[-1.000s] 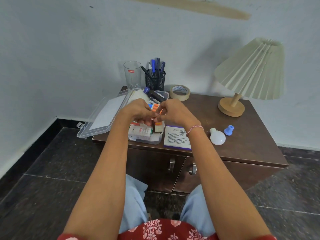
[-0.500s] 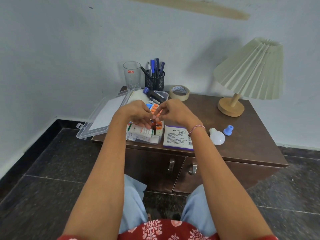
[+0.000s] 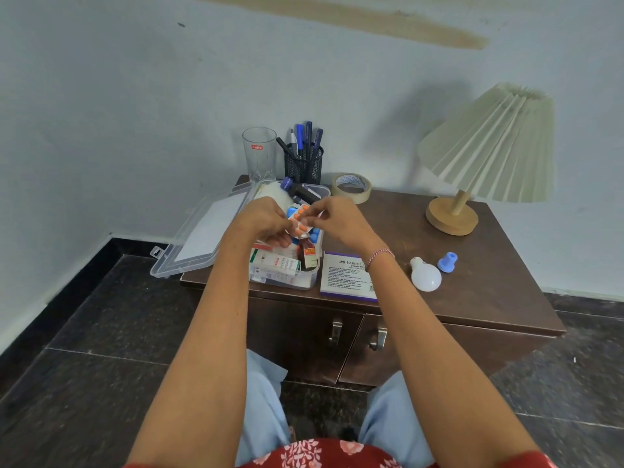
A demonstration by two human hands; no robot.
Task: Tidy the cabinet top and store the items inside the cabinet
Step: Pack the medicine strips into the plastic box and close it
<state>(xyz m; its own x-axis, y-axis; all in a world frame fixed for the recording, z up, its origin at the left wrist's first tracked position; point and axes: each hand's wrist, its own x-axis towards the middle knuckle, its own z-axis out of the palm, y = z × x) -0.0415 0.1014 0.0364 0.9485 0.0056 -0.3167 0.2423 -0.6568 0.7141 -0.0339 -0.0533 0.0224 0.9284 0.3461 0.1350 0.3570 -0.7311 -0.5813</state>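
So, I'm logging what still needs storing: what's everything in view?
Cabinet: one, dark brown, doors shut.
Glass: one, clear, top's back left.
Pen holder: one, black, beside the glass.
Tape roll: one, beige, right of the pen holder.
Lamp: one, cream shade, back right.
Box: one, clear, front left, lid open.
Pill strip: one, orange, over the box.
Stamp pad: one, white, purple-edged, right of the box.
Bulb: one, white, front right.
Cap: one, blue, beside the bulb.
Left grip: one, pinching the pill strip.
Right grip: one, pinching the pill strip.
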